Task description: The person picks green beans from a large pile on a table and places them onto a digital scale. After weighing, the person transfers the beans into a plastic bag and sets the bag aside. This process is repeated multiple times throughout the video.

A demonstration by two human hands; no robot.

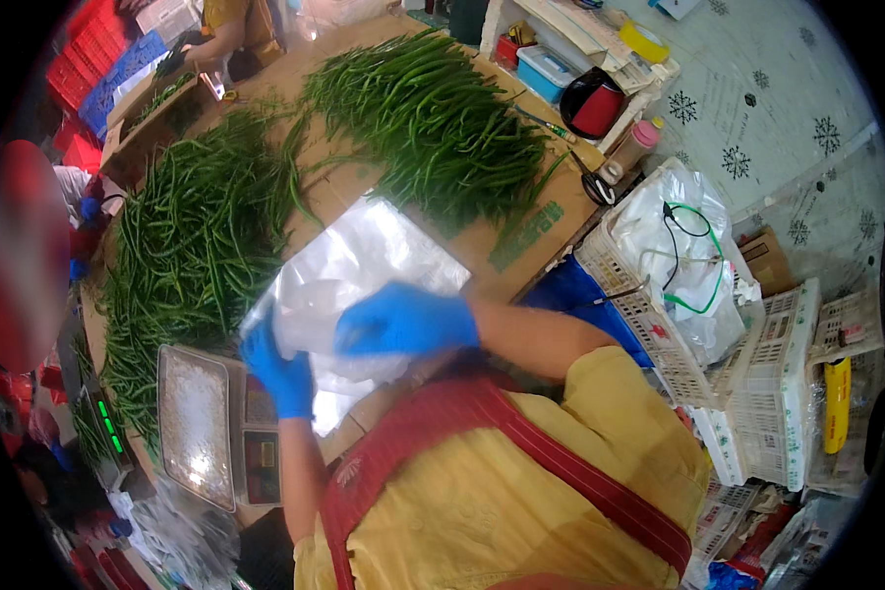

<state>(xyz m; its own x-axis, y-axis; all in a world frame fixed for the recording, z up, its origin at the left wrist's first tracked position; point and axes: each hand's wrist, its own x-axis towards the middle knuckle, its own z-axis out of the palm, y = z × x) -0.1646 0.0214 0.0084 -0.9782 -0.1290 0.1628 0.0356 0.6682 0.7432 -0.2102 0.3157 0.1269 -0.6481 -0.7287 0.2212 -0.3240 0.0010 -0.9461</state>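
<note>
Both gloved hands, left hand and right hand, grasp clear plastic bag beside scale; thin film could slip or tear.

Both hands are covered by blue gloves. The left hand is raised upright from a bare forearm, fingers curled closed in a grip. The right hand is held palm-down across the front, fingers bent, bare forearm angled in from the right.

plastic bag partly hidden by hands, left-edge figure blurred
</note>
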